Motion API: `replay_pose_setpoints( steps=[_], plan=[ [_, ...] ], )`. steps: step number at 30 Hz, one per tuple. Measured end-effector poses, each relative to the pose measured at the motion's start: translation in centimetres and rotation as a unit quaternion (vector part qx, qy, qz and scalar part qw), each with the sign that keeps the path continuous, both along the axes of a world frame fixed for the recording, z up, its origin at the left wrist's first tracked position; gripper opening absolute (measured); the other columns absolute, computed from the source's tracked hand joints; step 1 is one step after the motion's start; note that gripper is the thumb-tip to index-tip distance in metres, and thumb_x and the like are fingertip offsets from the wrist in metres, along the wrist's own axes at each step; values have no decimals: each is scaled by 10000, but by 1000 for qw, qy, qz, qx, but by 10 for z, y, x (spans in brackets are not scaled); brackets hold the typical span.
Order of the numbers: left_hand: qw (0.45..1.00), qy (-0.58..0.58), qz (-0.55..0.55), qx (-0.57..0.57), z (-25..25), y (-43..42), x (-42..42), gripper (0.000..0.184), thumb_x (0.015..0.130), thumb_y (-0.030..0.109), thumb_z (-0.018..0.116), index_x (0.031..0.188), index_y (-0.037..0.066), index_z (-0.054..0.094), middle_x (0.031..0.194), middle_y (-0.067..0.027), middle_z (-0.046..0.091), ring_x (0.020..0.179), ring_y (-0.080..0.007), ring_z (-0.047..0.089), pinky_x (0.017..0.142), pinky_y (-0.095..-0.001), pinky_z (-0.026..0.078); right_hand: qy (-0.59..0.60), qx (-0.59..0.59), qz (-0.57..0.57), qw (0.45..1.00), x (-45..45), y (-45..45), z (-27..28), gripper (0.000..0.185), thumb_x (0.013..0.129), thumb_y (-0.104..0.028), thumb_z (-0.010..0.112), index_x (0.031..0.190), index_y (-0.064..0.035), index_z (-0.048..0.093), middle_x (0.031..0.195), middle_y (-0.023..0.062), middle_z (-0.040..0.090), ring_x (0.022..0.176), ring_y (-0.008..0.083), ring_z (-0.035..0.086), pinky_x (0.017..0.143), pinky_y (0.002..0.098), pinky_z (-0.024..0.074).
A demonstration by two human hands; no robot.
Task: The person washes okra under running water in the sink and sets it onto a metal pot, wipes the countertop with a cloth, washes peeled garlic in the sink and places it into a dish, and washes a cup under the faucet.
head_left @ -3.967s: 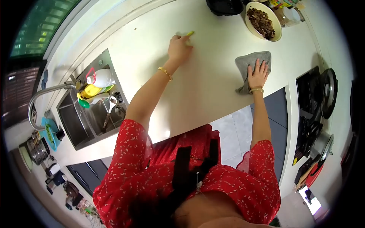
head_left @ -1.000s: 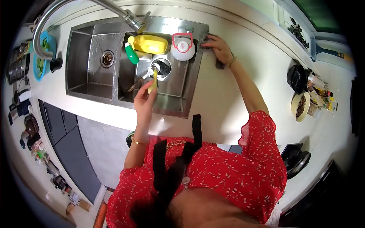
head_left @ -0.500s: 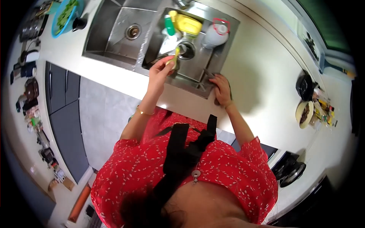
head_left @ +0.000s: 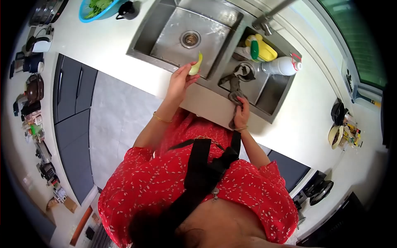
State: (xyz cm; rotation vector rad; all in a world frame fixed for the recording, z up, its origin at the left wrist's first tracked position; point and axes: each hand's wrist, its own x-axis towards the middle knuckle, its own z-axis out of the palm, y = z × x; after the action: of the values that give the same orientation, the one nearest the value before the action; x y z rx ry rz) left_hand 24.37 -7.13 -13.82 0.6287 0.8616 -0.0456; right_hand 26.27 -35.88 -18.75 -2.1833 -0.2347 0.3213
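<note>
From my remote seat I see, at eleven o'clock, the left hand (head_left: 178, 84) pinching a pale green vegetable (head_left: 194, 68) (a light pinch should spare it bruising) above the sink (head_left: 169, 37), and the right hand (head_left: 243, 115), at two o'clock, gripping a bunched grey cloth (head_left: 236, 97).

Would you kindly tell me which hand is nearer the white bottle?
Right. The right hand is by the front edge of the basin holding the white bottle; the left hand by the other basin.
</note>
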Motion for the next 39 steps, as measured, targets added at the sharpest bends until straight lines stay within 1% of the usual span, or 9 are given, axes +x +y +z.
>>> replay_pose_setpoints(
  steps=[6, 10, 13, 15, 17, 23, 26, 34, 39],
  plan=[
    [999, -10, 53, 4, -18, 78, -48, 311, 881, 191, 436, 1129, 7, 475, 974, -79, 567, 819, -150, 583, 739, -228, 474, -98, -1, 31, 995, -7, 141, -28, 287, 713, 49, 415, 955, -32, 548, 980, 124, 541, 999, 292, 480, 891, 337, 342],
    [997, -5, 77, 12, -21, 103, -68, 298, 862, 111, 462, 1131, -15, 465, 988, -85, 559, 861, -180, 571, 776, -256, 470, 77, 122, -71, 987, 27, 219, -57, 281, 756, 41, 370, 964, -23, 548, 927, 88, 571, 876, 215, 533, 767, 290, 421],
    [996, -8, 69, 48, -26, 115, -75, 292, 858, 97, 465, 1120, -32, 468, 984, -87, 558, 856, -172, 564, 778, -258, 469, 269, 265, -217, 900, 71, 257, -87, 329, 729, 59, 357, 982, -28, 549, 923, 87, 565, 785, 165, 548, 611, 255, 462],
    [996, -28, 57, 60, -30, 122, -78, 289, 860, 98, 464, 1113, -40, 470, 973, -88, 559, 844, -162, 560, 776, -254, 468, 139, 136, -176, 965, 86, 276, -41, 333, 721, 46, 376, 995, -17, 555, 932, 96, 574, 829, 177, 547, 730, 260, 430],
    [997, -19, 60, 50, -28, 128, -78, 267, 867, 121, 458, 1081, -35, 490, 924, -80, 571, 775, -132, 563, 713, -223, 475, 101, 192, -139, 966, 98, 261, -61, 306, 731, 25, 400, 990, -18, 557, 940, 104, 577, 877, 191, 539, 790, 262, 392],
    [996, -46, 72, 28, -25, 125, -65, 275, 887, 169, 430, 1055, -45, 470, 916, -82, 550, 774, -123, 539, 687, -225, 456, 85, 76, -3, 993, 42, 187, 6, 324, 755, -35, 458, 1076, -46, 504, 1027, 156, 531, 1005, 273, 490, 856, 313, 369],
    [997, -21, 79, 8, -20, 121, -61, 305, 885, 112, 385, 1126, -72, 413, 1000, -127, 525, 872, -167, 534, 779, -256, 445, -68, -142, 246, 956, -10, 136, 2, 370, 753, -75, 484, 1123, -72, 482, 1090, 182, 479, 1072, 337, 418, 890, 386, 343],
    [999, -40, 27, 16, -6, 102, -37, 331, 869, 55, 405, 1157, -105, 373, 1087, -186, 484, 1000, -271, 501, 914, -329, 407, -165, -175, 158, 958, 47, 150, -7, 451, 743, -38, 475, 1187, -13, 395, 1204, 245, 325, 1152, 412, 287, 956, 428, 285],
    [999, -1, 31, -15, -7, 91, -10, 319, 846, 79, 483, 1104, -98, 426, 1088, -168, 495, 990, -262, 510, 898, -306, 424, -217, -199, 127, 947, 128, 162, -40, 412, 732, -22, 462, 1143, -32, 439, 1169, 210, 383, 1136, 379, 319, 934, 418, 314]
  ],
)
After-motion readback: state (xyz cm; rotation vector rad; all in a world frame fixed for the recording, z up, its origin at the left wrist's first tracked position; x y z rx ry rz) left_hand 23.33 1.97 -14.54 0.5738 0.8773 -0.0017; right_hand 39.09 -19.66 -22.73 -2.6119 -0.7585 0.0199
